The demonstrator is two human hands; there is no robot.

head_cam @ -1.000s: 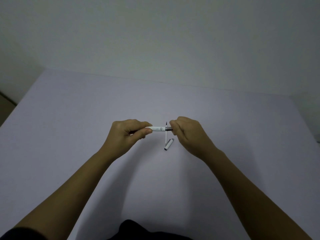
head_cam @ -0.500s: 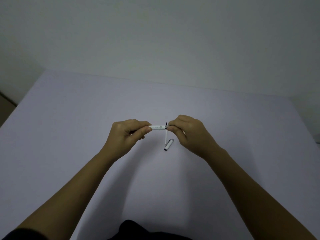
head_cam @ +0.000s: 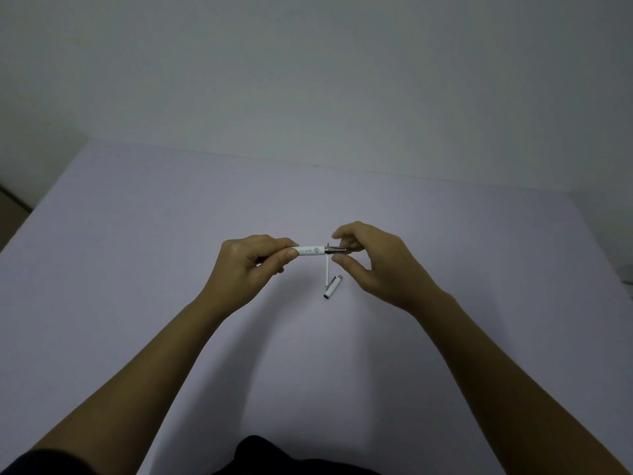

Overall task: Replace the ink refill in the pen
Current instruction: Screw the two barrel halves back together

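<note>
Gripping the white pen (head_cam: 310, 251) at its rear end, the left hand (head_cam: 251, 267) is closed around the barrel and holds it level above the bench (head_cam: 137, 269). The pen's metal front section (head_cam: 335, 249) points toward the right hand (head_cam: 373, 265), whose thumb and forefinger are spread apart on either side of that tip; whether they touch it cannot be told, and the hand grips nothing firmly. Just below the gap between the two hands, a thin white refill (head_cam: 327, 273) lies on the bench, running away from the pen toward the person. Its near end sits just beside a white cap (head_cam: 332, 286) with a silver end, which lies tilted under the right hand's thumb. The bench is a plain pale lavender surface, and beyond its far edge rises a bare grey-white wall (head_cam: 308, 80).
</note>
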